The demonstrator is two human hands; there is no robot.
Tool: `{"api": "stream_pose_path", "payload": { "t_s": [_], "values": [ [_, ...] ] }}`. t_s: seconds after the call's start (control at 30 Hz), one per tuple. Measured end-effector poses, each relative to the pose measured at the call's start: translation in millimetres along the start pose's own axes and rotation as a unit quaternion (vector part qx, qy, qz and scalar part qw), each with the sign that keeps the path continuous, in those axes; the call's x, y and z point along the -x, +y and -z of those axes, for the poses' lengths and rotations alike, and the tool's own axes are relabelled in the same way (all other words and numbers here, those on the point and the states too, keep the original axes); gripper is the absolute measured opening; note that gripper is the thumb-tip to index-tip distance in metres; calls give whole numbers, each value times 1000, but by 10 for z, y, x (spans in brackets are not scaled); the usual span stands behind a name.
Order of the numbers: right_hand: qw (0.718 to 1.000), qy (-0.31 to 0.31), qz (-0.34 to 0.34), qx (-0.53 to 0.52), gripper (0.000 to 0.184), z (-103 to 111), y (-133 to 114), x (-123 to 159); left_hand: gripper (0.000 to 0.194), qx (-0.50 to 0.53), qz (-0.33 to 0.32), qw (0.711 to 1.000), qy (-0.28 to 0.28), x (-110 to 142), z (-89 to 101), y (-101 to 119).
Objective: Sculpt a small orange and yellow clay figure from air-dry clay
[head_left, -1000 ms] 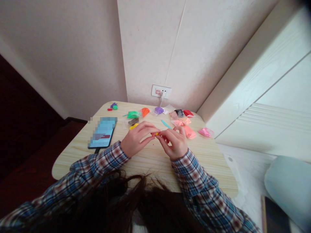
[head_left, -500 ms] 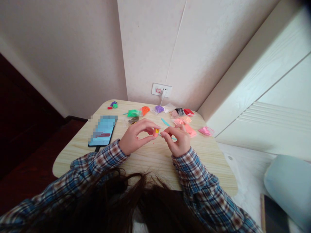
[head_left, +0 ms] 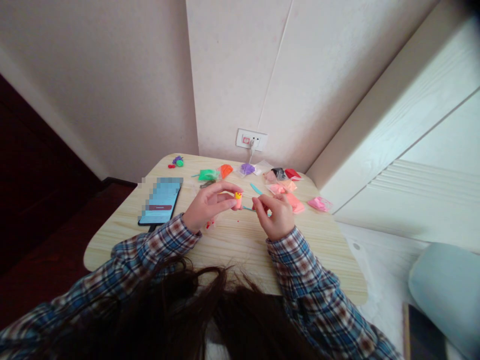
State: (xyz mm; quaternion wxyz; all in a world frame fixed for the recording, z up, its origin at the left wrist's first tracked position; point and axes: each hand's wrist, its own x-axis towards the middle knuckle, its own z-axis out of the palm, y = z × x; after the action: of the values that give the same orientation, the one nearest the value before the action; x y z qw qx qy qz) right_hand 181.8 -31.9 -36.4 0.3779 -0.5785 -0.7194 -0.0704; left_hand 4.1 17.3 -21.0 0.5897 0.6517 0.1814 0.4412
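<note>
My left hand (head_left: 208, 205) pinches a small pink and yellow clay piece (head_left: 237, 198) between thumb and fingertips, just above the wooden table (head_left: 232, 245). My right hand (head_left: 275, 215) is closed on a thin teal modelling tool (head_left: 248, 208), whose tip points left toward the clay piece. Both hands meet over the middle of the table. A small red clay bit (head_left: 210, 224) lies under my left wrist.
A phone (head_left: 162, 201) lies at the left. Several bags of coloured clay (head_left: 285, 187) and a second teal tool (head_left: 256, 188) lie along the far edge. Small clay shapes (head_left: 176, 162) sit at the far left corner. A wall socket (head_left: 251, 140) is behind; a white cabinet (head_left: 412, 150) stands at the right.
My left hand has lifted slightly and turned, showing the pink and yellow piece more clearly. My right hand now holds the teal tool up to the clay.
</note>
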Motion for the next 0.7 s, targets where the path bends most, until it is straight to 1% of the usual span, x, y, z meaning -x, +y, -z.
{"api": "stream_pose_path", "payload": {
  "t_s": [0.1,0.23,0.37,0.57,0.7],
  "values": [
    [999,-30,-12,18,37,-30,24,-6,16,0,-2,1000,21,-4,6,-21],
    [993,-105,-32,50,32,-83,57,-8,14,4,7,1000,29,0,16,-33],
    [981,-169,-29,86,28,-126,69,-6,13,1,17,999,33,1,10,-5],
    [977,-205,-27,53,11,-195,59,-5,14,9,14,999,41,-7,-11,10],
    [975,-218,-8,41,9,-279,53,18,17,1,22,999,34,-9,-11,4]
  ]
}}
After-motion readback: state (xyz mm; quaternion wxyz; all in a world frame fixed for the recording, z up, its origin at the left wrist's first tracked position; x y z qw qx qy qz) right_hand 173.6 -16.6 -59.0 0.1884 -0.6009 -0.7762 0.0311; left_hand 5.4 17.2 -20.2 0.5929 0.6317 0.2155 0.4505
